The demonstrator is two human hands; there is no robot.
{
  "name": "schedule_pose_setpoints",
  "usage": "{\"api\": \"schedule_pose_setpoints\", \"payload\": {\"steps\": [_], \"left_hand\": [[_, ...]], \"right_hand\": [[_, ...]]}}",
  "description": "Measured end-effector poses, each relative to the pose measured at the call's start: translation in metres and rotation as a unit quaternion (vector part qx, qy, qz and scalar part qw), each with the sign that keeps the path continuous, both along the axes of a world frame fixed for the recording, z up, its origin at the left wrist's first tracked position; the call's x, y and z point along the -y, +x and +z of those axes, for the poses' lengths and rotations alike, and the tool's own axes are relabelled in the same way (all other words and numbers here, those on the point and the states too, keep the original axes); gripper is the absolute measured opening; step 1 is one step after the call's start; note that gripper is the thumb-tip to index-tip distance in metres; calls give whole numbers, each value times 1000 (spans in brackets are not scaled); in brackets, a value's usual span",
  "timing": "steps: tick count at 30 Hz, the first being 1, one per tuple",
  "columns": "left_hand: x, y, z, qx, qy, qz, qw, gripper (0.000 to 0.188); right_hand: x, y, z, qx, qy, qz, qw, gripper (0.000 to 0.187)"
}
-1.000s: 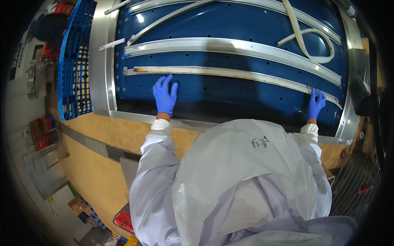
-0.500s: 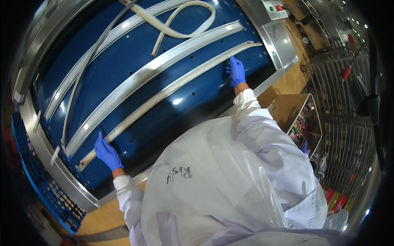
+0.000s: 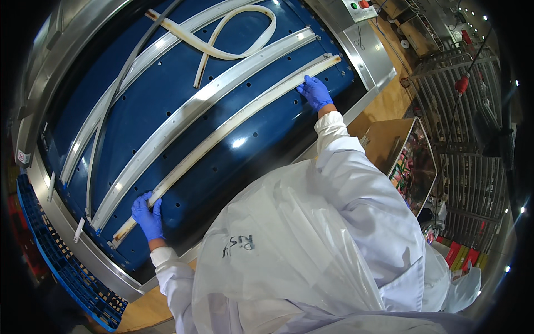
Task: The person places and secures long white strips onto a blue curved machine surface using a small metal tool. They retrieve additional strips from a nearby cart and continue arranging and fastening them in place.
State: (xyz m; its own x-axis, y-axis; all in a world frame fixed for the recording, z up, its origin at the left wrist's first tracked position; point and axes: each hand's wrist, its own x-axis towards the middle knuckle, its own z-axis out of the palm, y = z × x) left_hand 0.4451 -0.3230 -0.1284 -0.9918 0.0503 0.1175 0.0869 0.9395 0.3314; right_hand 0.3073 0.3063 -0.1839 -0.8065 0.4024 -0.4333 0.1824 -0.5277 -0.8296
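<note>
A long cream strip (image 3: 222, 133) with brown stains runs slantwise across a blue panel (image 3: 267, 150), along a thin metal rail. Near the strip's lower left end, my blue-gloved left hand (image 3: 148, 220) is closed around it, thumb on one side and fingers on the other. My right hand (image 3: 316, 93), in a blue glove too, pinches the strip's near edge close to its upper right end; its fingertips are partly hidden. Just beyond lies a wider silvery metal rail (image 3: 183, 114). Farther back, a looped cream strip (image 3: 267, 36) with browned ends rests across another rail.
A steel frame (image 3: 94, 259) borders the panel. A dark narrow bar (image 3: 119, 78) crosses the far left rails. A control box (image 3: 356, 8) with red and green buttons sits at top right. Outside the frame are a blue crate (image 3: 67, 273), a box of colourful wrapped pieces (image 3: 409, 167) and wire racks (image 3: 467, 128).
My left hand has gone from beside the strip to a grip around it. My right hand has closed in on the strip's edge. The view has shifted slightly.
</note>
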Motion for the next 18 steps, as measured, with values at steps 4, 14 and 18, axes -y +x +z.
{"api": "schedule_pose_setpoints", "payload": {"steps": [4,14,18], "left_hand": [[1,-2,-6,-17,58,-29,998,37],[32,24,5,-40,-35,49,997,51],[34,30,-11,-43,-38,86,995,48]], "right_hand": [[-18,4,-10,-62,57,75,994,18],[-69,-12,-94,-88,-137,44,986,16],[-87,-24,-105,-53,-181,-20,982,25]]}}
